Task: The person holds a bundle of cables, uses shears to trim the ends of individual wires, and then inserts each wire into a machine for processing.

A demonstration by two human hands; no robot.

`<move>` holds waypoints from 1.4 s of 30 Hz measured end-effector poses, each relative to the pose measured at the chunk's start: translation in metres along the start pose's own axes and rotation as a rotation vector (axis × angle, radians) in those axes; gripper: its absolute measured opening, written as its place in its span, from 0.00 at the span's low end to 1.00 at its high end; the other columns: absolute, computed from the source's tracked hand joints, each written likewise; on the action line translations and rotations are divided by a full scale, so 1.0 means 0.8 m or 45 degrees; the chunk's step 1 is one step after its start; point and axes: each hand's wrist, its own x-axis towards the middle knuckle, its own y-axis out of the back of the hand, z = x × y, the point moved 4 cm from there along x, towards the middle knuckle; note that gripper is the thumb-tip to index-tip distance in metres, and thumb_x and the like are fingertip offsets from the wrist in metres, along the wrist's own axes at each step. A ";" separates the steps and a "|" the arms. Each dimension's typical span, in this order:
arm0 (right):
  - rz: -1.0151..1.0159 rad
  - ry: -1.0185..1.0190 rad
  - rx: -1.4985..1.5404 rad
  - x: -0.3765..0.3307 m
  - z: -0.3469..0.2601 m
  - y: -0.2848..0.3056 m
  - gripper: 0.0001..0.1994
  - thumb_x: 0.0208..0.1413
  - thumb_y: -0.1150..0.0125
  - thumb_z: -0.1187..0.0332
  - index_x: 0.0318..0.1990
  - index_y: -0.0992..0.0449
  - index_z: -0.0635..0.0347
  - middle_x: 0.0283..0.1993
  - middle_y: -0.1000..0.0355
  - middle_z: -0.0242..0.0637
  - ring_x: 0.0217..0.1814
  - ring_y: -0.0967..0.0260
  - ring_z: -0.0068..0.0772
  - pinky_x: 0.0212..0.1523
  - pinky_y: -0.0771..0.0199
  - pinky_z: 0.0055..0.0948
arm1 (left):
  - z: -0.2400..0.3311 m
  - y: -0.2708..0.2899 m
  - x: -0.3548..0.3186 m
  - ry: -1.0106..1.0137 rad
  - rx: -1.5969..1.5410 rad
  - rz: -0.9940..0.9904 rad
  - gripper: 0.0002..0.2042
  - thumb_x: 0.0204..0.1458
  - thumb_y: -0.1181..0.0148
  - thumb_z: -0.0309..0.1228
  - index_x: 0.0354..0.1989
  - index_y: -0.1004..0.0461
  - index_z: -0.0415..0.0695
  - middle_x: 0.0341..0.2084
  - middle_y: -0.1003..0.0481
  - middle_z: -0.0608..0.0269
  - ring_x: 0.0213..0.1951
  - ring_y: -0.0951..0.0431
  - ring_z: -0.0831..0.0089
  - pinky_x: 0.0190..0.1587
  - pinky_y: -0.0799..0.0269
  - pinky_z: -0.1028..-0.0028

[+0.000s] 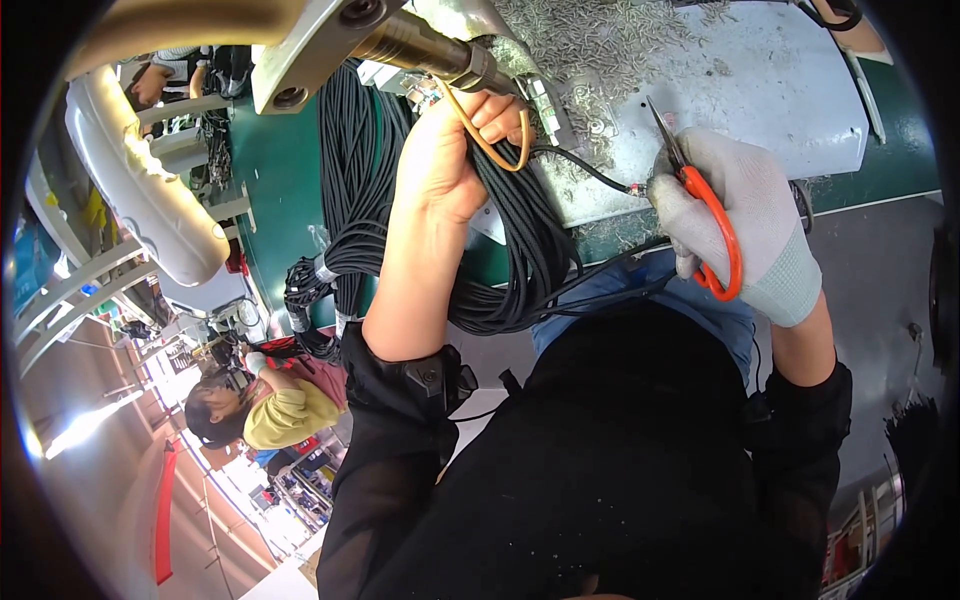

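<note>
My bare left hand (440, 155) is closed round a thick bundle of black cables (525, 235), just below a metal machine head (430, 50). A yellow-brown tube or cord (472, 128) loops in front of its fingers. My right hand (745, 200), in a pale knitted glove, is closed on a pair of scissors (735, 250) with red handles. Their narrow blades point up and away from me. One black cable runs from the bundle to my right hand, where its metal-looking end (638, 189) lies at the gloved fingertips. Whether the fingers pinch it is partly hidden.
A pale metal plate (790, 85) on the green table (285, 185) carries many small scraps (620, 45). More black cables (350, 150) lie left of my left hand. A white curved housing (150, 190) stands farther left. A co-worker in yellow (290, 415) sits at lower left.
</note>
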 end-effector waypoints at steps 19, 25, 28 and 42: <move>-0.029 -0.014 0.087 0.002 0.007 -0.003 0.12 0.52 0.45 0.64 0.26 0.32 0.65 0.15 0.34 0.33 0.15 0.32 0.20 0.16 0.33 0.20 | -0.004 -0.005 -0.016 -0.048 -0.046 0.202 0.08 0.54 0.47 0.29 0.24 0.36 0.44 0.19 0.38 0.70 0.19 0.41 0.81 0.29 0.37 0.77; -0.228 -0.101 0.233 -0.003 0.007 -0.008 0.14 0.53 0.45 0.63 0.24 0.31 0.66 0.15 0.34 0.34 0.15 0.32 0.21 0.16 0.33 0.20 | -0.035 0.007 -0.086 -0.059 0.002 0.224 0.06 0.54 0.47 0.28 0.34 0.32 0.39 0.24 0.32 0.68 0.20 0.39 0.83 0.27 0.37 0.78; -0.365 -0.135 0.297 -0.009 0.006 -0.017 0.14 0.52 0.45 0.63 0.23 0.31 0.67 0.15 0.33 0.34 0.15 0.32 0.21 0.16 0.33 0.20 | -0.052 -0.022 -0.116 -0.045 0.381 0.260 0.07 0.52 0.47 0.25 0.38 0.30 0.37 0.24 0.29 0.67 0.20 0.37 0.85 0.24 0.38 0.80; -0.905 -0.388 0.047 -0.071 -0.027 -0.018 0.10 0.48 0.43 0.67 0.24 0.26 0.65 0.14 0.32 0.32 0.13 0.33 0.19 0.17 0.34 0.18 | -0.039 -0.080 -0.136 0.189 1.025 -0.087 0.06 0.49 0.41 0.23 0.35 0.22 0.38 0.19 0.28 0.72 0.21 0.37 0.88 0.21 0.42 0.84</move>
